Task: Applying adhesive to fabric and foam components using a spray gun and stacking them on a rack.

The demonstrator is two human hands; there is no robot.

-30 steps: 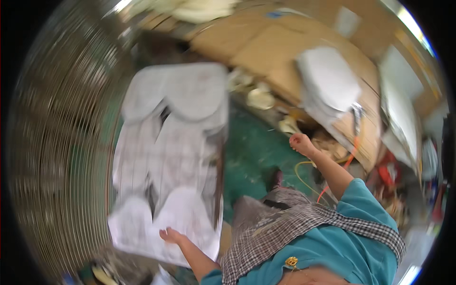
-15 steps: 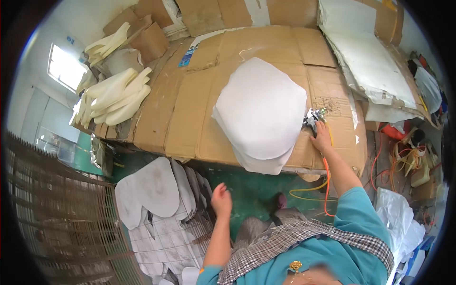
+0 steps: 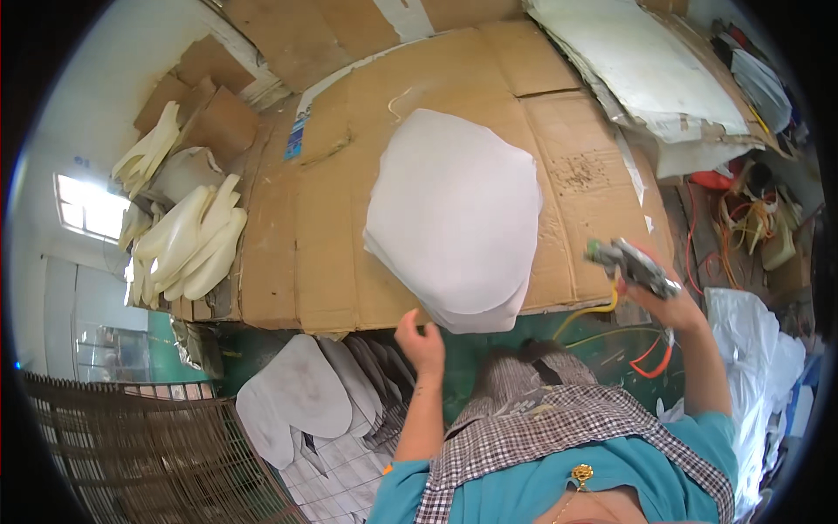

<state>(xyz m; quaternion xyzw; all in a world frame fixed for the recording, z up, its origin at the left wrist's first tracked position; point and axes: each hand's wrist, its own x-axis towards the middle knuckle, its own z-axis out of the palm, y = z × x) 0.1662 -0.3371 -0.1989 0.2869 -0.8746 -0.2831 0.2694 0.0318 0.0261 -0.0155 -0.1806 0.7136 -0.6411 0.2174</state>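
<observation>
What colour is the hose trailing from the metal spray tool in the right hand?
Yellow hose, running from the metal spray tool in the right hand; clearest in the head view.

I get one view only, from the head camera, looking steeply down over the chest onto the cardboard table [image 3: 288, 262], close enough that both forearms enter from the bottom edge (straight edges bow toward the fisheye rim).

left hand [image 3: 421, 339] raised, fingers curled loosely, right hand [image 3: 656, 297] lifted higher, fist closed, both forearms upright
</observation>
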